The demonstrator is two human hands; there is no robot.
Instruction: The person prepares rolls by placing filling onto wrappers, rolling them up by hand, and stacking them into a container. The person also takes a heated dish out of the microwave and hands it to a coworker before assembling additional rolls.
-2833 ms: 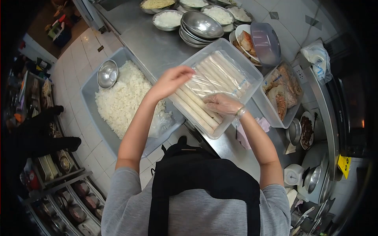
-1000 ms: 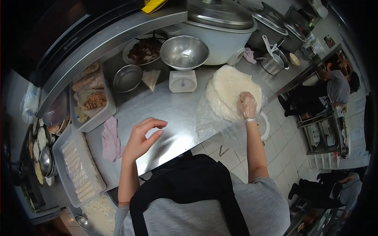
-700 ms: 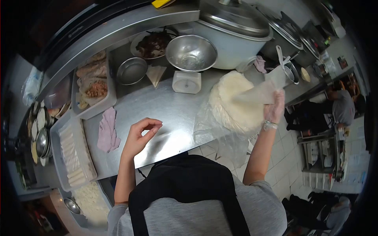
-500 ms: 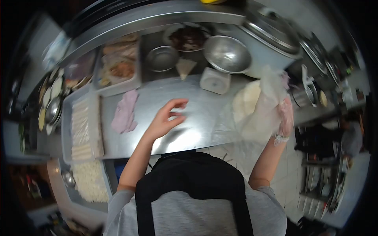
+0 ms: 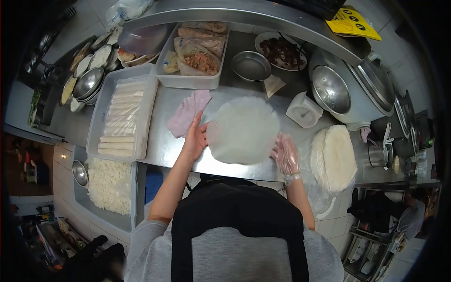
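A thin, round, translucent spring roll wrapper is spread out before me over the steel table. My left hand, bare, has its fingers closed at the wrapper's left edge. At the lower right edge, my right hand in a clear plastic glove holds the sheet with its fingertips. A stack of pale round wrappers lies on clear plastic to the right of my gloved hand. Just beyond my left hand is a crumpled pink cloth.
Left stands a plastic tub of white rolls; a tub of bagged filling is behind. A small scale, steel bowls and a plate of dark food line the back. Shredded white filling fills a lower tray.
My right hand has come left from the wrapper stack, bringing one sheet in front of me. My left hand has met its left edge. The camera view has shifted.
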